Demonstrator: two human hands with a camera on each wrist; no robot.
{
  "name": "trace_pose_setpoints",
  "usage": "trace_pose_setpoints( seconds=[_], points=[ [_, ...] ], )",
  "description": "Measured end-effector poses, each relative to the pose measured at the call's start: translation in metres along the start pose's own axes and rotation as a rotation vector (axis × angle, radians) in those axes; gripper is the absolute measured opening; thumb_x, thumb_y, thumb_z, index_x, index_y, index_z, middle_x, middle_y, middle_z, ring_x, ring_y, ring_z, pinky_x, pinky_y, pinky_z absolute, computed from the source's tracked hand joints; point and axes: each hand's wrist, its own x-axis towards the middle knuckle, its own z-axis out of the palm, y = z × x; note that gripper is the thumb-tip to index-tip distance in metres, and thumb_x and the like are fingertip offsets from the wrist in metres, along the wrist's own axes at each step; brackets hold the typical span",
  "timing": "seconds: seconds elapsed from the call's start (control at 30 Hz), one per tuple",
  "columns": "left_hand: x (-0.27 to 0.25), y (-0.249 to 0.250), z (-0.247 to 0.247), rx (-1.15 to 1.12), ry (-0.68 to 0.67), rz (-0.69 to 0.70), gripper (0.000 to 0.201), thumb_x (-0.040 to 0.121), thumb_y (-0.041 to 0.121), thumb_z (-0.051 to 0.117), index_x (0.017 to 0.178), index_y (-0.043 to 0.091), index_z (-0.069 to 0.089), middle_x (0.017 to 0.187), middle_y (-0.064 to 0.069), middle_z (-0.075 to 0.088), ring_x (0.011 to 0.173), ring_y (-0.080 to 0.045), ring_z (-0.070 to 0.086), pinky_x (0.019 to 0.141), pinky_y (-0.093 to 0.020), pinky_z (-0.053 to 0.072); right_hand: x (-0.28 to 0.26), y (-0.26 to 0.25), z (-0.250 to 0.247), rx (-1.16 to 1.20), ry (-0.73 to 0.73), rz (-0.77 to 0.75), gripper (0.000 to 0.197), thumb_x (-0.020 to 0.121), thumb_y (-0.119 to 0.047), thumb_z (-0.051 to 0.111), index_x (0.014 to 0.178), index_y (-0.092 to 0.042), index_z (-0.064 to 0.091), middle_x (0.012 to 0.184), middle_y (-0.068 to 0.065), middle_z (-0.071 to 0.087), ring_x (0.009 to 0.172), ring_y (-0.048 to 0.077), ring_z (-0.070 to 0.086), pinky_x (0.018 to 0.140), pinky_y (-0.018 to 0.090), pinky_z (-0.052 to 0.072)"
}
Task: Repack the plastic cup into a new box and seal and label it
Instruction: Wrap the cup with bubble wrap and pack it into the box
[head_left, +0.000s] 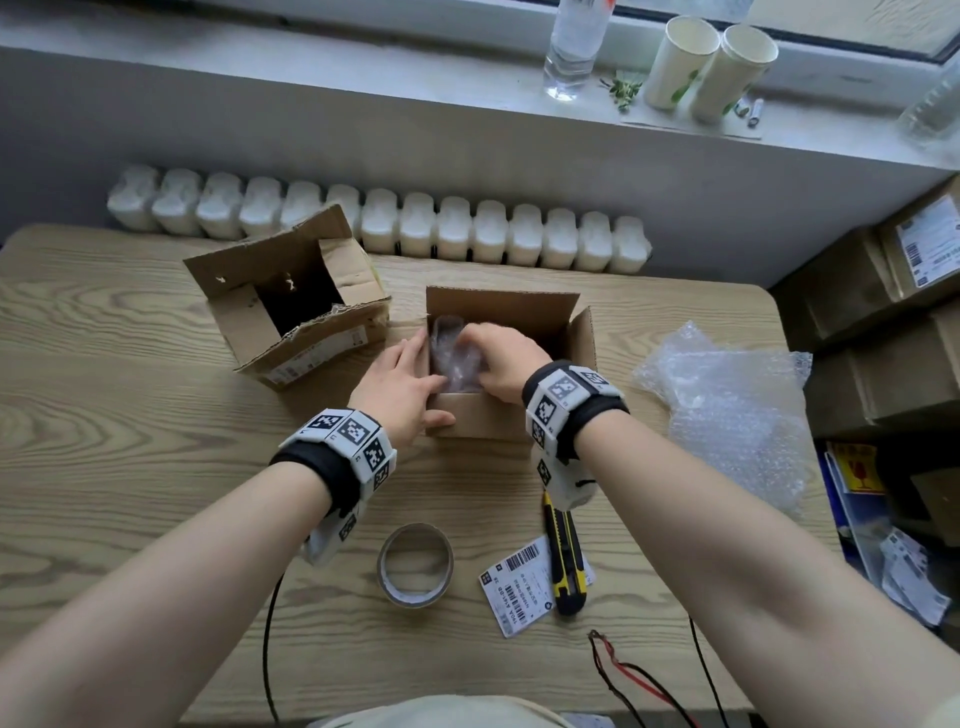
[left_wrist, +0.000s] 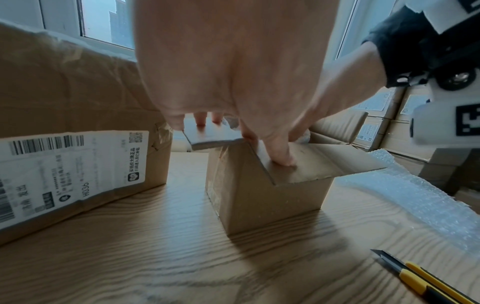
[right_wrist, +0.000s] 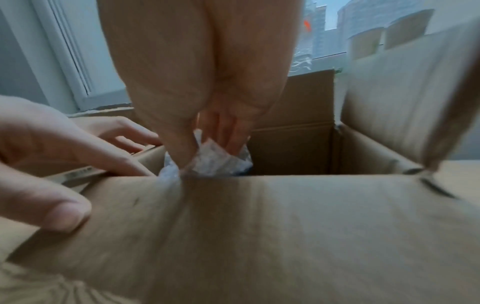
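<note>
Old box (head_left: 291, 306): far left on the table (head_left: 130, 374), flaps open, label on its side.
Left hand (head_left: 400, 384): fingers straight, pressing the new box's (head_left: 483, 421) left flap down, thumb on the near flap.
Plastic cup (head_left: 454, 353): bubble-wrapped, inside the new box, left side.
Right hand (head_left: 501, 364): fingers pinching the cup's wrap.
Bubble wrap sheet (head_left: 737, 410): loose, right of the box.

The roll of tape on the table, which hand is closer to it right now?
Left. The left hand rests on the near-left flaps of the small open box, beyond the tape roll. The right hand reaches inside that box, farther off.
</note>
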Motion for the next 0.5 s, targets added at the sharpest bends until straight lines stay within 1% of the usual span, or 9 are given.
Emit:
trace_pose_setpoints(
  seconds=[0.07, 0.1, 0.13, 0.2, 0.27, 0.3, 0.37, 0.43, 0.5],
  points=[
    [0.0, 0.001, 0.001, 0.028, -0.007, 0.004, 0.052, 0.084, 0.059, 0.05, 0.131, 0.038, 0.049, 0.156, -0.011, -0.007, 0.142, -0.03, 0.006, 0.118, -0.039, 0.01, -0.003, 0.008, 0.003, -0.011, 0.141, 0.057, 0.046, 0.078, -0.018, 0.07, 0.119, -0.014, 0.049, 0.12, 0.006, 0.047, 0.109, 0.026, 0.052, 0.084, 0.041, 0.049],
    [0.0, 0.001, 0.001, 0.032, -0.01, 0.004, 0.051, 0.084, 0.059, 0.05, 0.131, 0.039, 0.048, 0.156, -0.011, -0.008, 0.142, -0.031, 0.005, 0.118, -0.04, 0.01, -0.004, 0.009, 0.005, -0.008, 0.147, 0.086, 0.046, 0.079, -0.021, 0.07, 0.119, -0.013, 0.049, 0.121, 0.006, 0.045, 0.108, 0.026, 0.052, 0.084, 0.041, 0.049],
    [0.0, 0.001, 0.001, 0.031, -0.012, 0.002, 0.051, 0.085, 0.059, 0.05, 0.131, 0.039, 0.048, 0.156, -0.01, -0.009, 0.142, -0.031, 0.004, 0.118, -0.04, 0.01, -0.004, 0.008, 0.005, 0.006, 0.112, 0.096, 0.043, 0.081, -0.022, 0.067, 0.12, -0.013, 0.05, 0.122, 0.007, 0.045, 0.109, 0.028, 0.052, 0.086, 0.04, 0.048],
    [0.0, 0.001, 0.002, 0.018, -0.006, -0.001, 0.05, 0.084, 0.057, 0.051, 0.13, 0.037, 0.049, 0.157, -0.009, -0.008, 0.142, -0.03, 0.005, 0.118, -0.039, 0.01, 0.0, 0.0, 0.005, 0.017, -0.013, 0.051, 0.036, 0.087, -0.018, 0.057, 0.123, -0.012, 0.052, 0.129, 0.008, 0.046, 0.114, 0.03, 0.051, 0.091, 0.037, 0.044],
    [-0.001, 0.001, 0.003, -0.008, 0.021, -0.007, 0.052, 0.083, 0.055, 0.054, 0.129, 0.03, 0.048, 0.157, -0.009, -0.006, 0.142, -0.029, 0.007, 0.118, -0.038, 0.011, 0.005, -0.008, 0.002, -0.025, -0.116, -0.01, 0.037, 0.091, -0.012, 0.049, 0.128, -0.013, 0.052, 0.136, 0.008, 0.047, 0.121, 0.029, 0.048, 0.095, 0.036, 0.042],
    [-0.001, 0.001, 0.005, -0.026, 0.042, -0.011, 0.056, 0.082, 0.054, 0.057, 0.129, 0.025, 0.046, 0.157, -0.008, -0.003, 0.142, -0.029, 0.009, 0.118, -0.037, 0.012, 0.007, -0.012, 0.001, -0.053, -0.159, -0.03, 0.037, 0.093, -0.013, 0.046, 0.13, -0.014, 0.052, 0.139, 0.007, 0.046, 0.124, 0.028, 0.047, 0.097, 0.036, 0.04],
    [-0.001, 0.001, 0.006, -0.058, 0.077, -0.02, 0.065, 0.08, 0.052, 0.061, 0.129, 0.016, 0.041, 0.157, -0.008, 0.003, 0.142, -0.027, 0.013, 0.117, -0.036, 0.014, 0.013, -0.017, 0.002, -0.143, -0.242, -0.068, 0.037, 0.096, -0.019, 0.045, 0.132, -0.015, 0.051, 0.143, 0.005, 0.043, 0.13, 0.026, 0.041, 0.102, 0.035, 0.034],
    [0.0, 0.0, 0.006, -0.074, 0.084, -0.022, 0.069, 0.078, 0.051, 0.063, 0.13, 0.013, 0.038, 0.157, -0.007, 0.006, 0.142, -0.026, 0.014, 0.117, -0.035, 0.015, 0.019, -0.021, 0.007, -0.252, -0.314, -0.064, 0.038, 0.096, -0.024, 0.047, 0.133, -0.017, 0.051, 0.145, 0.006, 0.041, 0.134, 0.026, 0.036, 0.108, 0.037, 0.031],
    [0.001, -0.001, 0.005, -0.074, 0.081, -0.025, 0.071, 0.078, 0.051, 0.063, 0.132, 0.013, 0.036, 0.157, -0.007, 0.005, 0.142, -0.026, 0.014, 0.117, -0.035, 0.015, 0.025, -0.022, 0.01, -0.233, -0.345, -0.019, 0.037, 0.095, -0.025, 0.048, 0.13, -0.016, 0.054, 0.139, 0.009, 0.048, 0.129, 0.028, 0.042, 0.105, 0.039, 0.036]
  ],
)
